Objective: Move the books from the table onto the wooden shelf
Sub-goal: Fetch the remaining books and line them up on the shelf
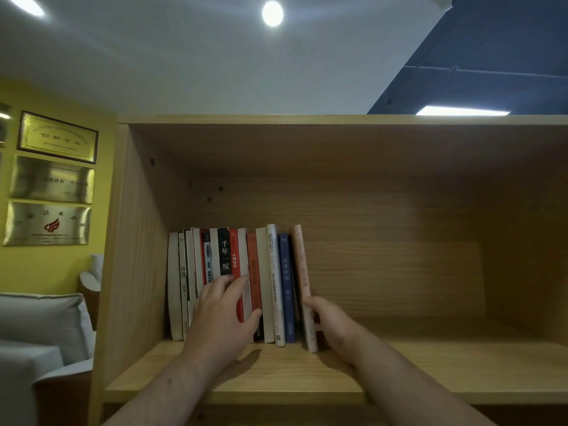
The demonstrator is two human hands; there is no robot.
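Head view: far left of your L hand, gold plaques (50, 179) on the yellow wall, w/ a grey cushion (40, 318) below them. Your L hand (221, 315) has its fingers spread and fairly straight, pressing the spines of the row of books (264, 272) that stands at the left end of the wooden shelf (430, 364); it grips nothing. Your R hand (330, 324) is wrapped round the lower part of a pink book (301, 265). The book stands nearly upright on the board, a narrow gap from the blue book (285, 272) just left of that hand. Fingers behind the cover are prob. curled; the view is poor there.
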